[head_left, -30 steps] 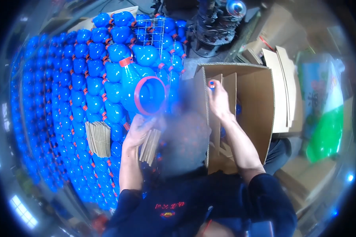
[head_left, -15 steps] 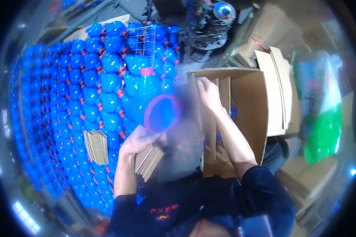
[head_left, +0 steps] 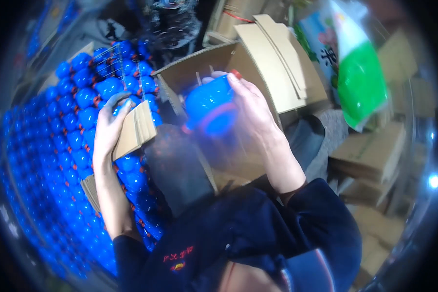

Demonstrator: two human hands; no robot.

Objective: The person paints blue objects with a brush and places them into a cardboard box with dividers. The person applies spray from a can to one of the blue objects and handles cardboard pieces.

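Observation:
My right hand (head_left: 253,104) is closed round a glossy blue rounded vessel (head_left: 207,100) with red at its neck and rim. It is tilted over the open cardboard box (head_left: 236,168), and its lower part is smeared by motion. To the left, my left hand (head_left: 111,124) curls beside a small stack of cardboard pieces (head_left: 137,129), the thumb against its upper end. The stack seems gripped against the palm; some fingers are hidden. Behind and below that hand spread rows of similar blue vessels (head_left: 86,96) with red necks.
A second cardboard stack (head_left: 90,192) lies by my left forearm. Flat cardboard sheets (head_left: 272,58) lean at the box's far right side. A green and white plastic bag (head_left: 360,82) and a pile of folded cartons (head_left: 367,151) stand to the right. A wire rack (head_left: 114,61) rises among the far vessels.
A blue vessel has passed from beside my left hand into my right hand over the box. My right hand has left the box's inner edge. The whole view has turned.

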